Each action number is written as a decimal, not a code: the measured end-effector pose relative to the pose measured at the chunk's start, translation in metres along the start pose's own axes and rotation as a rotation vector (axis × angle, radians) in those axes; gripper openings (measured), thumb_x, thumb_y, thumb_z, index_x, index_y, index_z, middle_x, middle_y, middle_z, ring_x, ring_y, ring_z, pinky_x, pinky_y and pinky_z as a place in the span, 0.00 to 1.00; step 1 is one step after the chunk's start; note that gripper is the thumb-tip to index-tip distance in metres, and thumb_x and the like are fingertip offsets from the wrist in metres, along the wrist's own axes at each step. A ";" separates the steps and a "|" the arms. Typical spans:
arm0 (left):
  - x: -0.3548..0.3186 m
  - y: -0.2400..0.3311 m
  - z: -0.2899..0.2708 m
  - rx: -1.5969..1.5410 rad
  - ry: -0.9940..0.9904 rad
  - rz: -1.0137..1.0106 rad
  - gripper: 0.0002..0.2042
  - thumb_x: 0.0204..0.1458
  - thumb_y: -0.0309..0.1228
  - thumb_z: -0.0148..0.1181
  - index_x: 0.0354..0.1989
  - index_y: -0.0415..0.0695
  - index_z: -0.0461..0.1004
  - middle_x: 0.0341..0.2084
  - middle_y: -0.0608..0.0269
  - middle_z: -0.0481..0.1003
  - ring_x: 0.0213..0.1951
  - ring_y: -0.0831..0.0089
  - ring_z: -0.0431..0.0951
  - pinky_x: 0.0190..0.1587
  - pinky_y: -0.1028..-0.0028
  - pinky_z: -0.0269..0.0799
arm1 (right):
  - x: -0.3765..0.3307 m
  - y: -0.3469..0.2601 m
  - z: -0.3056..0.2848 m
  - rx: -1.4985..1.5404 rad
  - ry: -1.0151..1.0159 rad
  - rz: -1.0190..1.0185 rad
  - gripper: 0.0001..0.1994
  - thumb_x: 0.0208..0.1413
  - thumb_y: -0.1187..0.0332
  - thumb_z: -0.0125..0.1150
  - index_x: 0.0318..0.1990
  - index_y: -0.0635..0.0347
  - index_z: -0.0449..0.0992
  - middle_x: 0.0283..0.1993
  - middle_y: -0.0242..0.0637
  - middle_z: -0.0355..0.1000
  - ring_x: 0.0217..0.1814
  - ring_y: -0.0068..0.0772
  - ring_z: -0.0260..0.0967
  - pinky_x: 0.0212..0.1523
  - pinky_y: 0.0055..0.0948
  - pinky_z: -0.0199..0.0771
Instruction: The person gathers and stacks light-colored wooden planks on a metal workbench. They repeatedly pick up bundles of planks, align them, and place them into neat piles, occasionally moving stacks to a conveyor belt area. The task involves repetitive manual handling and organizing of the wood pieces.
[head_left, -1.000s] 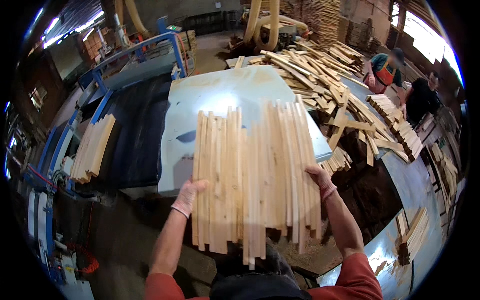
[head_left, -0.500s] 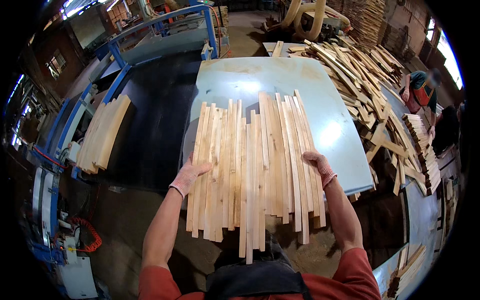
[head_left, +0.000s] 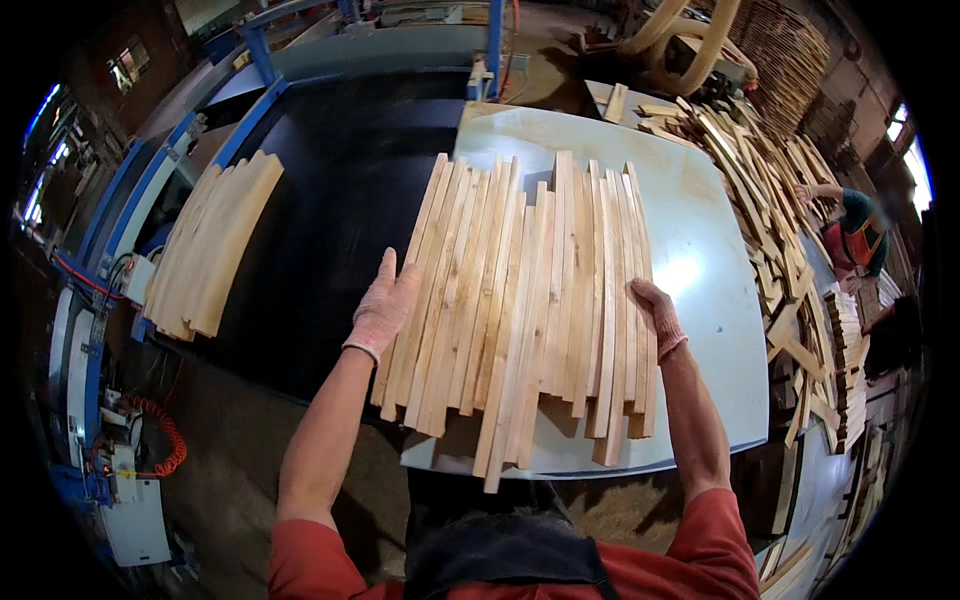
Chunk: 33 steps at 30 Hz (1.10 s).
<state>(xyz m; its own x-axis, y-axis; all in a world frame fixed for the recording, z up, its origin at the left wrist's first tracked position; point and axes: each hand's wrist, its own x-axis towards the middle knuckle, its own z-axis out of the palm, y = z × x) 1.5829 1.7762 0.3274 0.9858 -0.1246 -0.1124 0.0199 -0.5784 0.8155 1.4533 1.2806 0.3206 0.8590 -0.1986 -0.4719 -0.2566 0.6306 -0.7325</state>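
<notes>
A row of pale wooden strips [head_left: 520, 300], side by side with uneven ends, lies on the light-grey tabletop [head_left: 715, 390]. One strip's near end pokes slightly past the front edge. My left hand [head_left: 385, 308], in a pinkish knit glove, is at the row's left side, its fingers stretched out and its thumb beside the outermost strip. At the right side, my right hand [head_left: 658, 315], gloved the same way, is closed against the edge of the row, thumb toward the top; its other fingers are mostly hidden.
A black surface [head_left: 330, 210] adjoins the tabletop on the left and bears another stack of strips [head_left: 215, 245]. Blue-framed machinery [head_left: 270, 105] stands beyond it. On the right, loose wood pieces [head_left: 745, 180] are heaped, with a co-worker [head_left: 855, 235] at far right.
The strips have moved farther onto the tabletop, where the front edge now shows below them. My left hand's fingers have straightened from their grip. The view has shifted toward the left.
</notes>
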 end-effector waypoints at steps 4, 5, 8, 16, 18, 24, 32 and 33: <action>-0.004 -0.053 -0.069 -0.273 0.032 0.012 0.33 0.74 0.47 0.48 0.82 0.42 0.56 0.77 0.48 0.65 0.77 0.56 0.64 0.77 0.64 0.61 | 0.027 0.040 0.085 -0.013 -0.035 0.047 0.13 0.64 0.65 0.67 0.52 0.62 0.82 0.48 0.39 0.84 0.48 0.37 0.83 0.55 0.39 0.87; -0.004 -0.060 -0.088 -0.067 -0.008 0.057 0.33 0.74 0.47 0.47 0.82 0.43 0.57 0.78 0.49 0.62 0.78 0.54 0.63 0.77 0.64 0.60 | 0.033 0.049 0.101 -0.015 -0.028 0.040 0.13 0.64 0.65 0.67 0.52 0.62 0.82 0.48 0.38 0.84 0.49 0.36 0.83 0.56 0.39 0.86; -0.010 -0.079 -0.151 0.484 -0.039 0.050 0.34 0.73 0.52 0.45 0.83 0.48 0.56 0.83 0.50 0.51 0.81 0.49 0.53 0.81 0.59 0.51 | 0.049 0.085 0.176 -0.125 -0.051 0.003 0.13 0.65 0.65 0.65 0.53 0.61 0.80 0.49 0.39 0.83 0.47 0.36 0.83 0.53 0.39 0.87; -0.018 -0.128 -0.283 0.908 -0.025 -0.084 0.46 0.69 0.68 0.38 0.86 0.48 0.46 0.86 0.48 0.39 0.86 0.51 0.36 0.84 0.51 0.24 | 0.054 0.167 0.348 -0.144 -0.130 -0.009 0.19 0.64 0.63 0.68 0.59 0.57 0.73 0.49 0.40 0.81 0.45 0.37 0.83 0.45 0.43 0.91; -0.014 -0.147 -0.313 0.920 -0.031 -0.039 0.48 0.67 0.67 0.45 0.86 0.45 0.45 0.85 0.47 0.42 0.85 0.48 0.38 0.84 0.49 0.27 | 0.059 0.183 0.381 -0.201 -0.103 -0.011 0.19 0.64 0.61 0.68 0.57 0.57 0.74 0.48 0.38 0.81 0.43 0.36 0.82 0.44 0.41 0.89; -0.008 -0.186 -0.341 0.856 0.042 0.047 0.47 0.67 0.65 0.48 0.86 0.46 0.46 0.85 0.49 0.43 0.85 0.49 0.38 0.84 0.49 0.28 | 0.081 0.218 0.410 -0.286 0.009 -0.146 0.21 0.65 0.50 0.69 0.47 0.61 0.83 0.49 0.32 0.82 0.46 0.35 0.80 0.53 0.39 0.81; -0.005 -0.200 -0.346 0.840 0.100 0.110 0.45 0.66 0.63 0.52 0.84 0.46 0.53 0.83 0.46 0.50 0.84 0.48 0.43 0.84 0.47 0.31 | 0.011 0.206 0.441 -1.107 0.154 -0.120 0.35 0.73 0.36 0.51 0.59 0.64 0.79 0.57 0.51 0.81 0.62 0.44 0.77 0.63 0.45 0.76; -0.007 -0.197 -0.344 0.827 0.103 0.123 0.45 0.66 0.62 0.52 0.83 0.45 0.54 0.83 0.46 0.51 0.84 0.48 0.44 0.84 0.47 0.32 | 0.029 0.223 0.407 -1.201 0.139 -0.243 0.30 0.73 0.38 0.52 0.54 0.62 0.78 0.56 0.51 0.81 0.60 0.44 0.78 0.60 0.44 0.76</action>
<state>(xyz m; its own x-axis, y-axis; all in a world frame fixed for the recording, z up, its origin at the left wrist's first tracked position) 1.6296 2.1684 0.3631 0.9841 -0.1739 0.0349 -0.1771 -0.9748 0.1358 1.6014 1.7205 0.3435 0.9057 -0.3388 -0.2549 -0.4043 -0.5091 -0.7598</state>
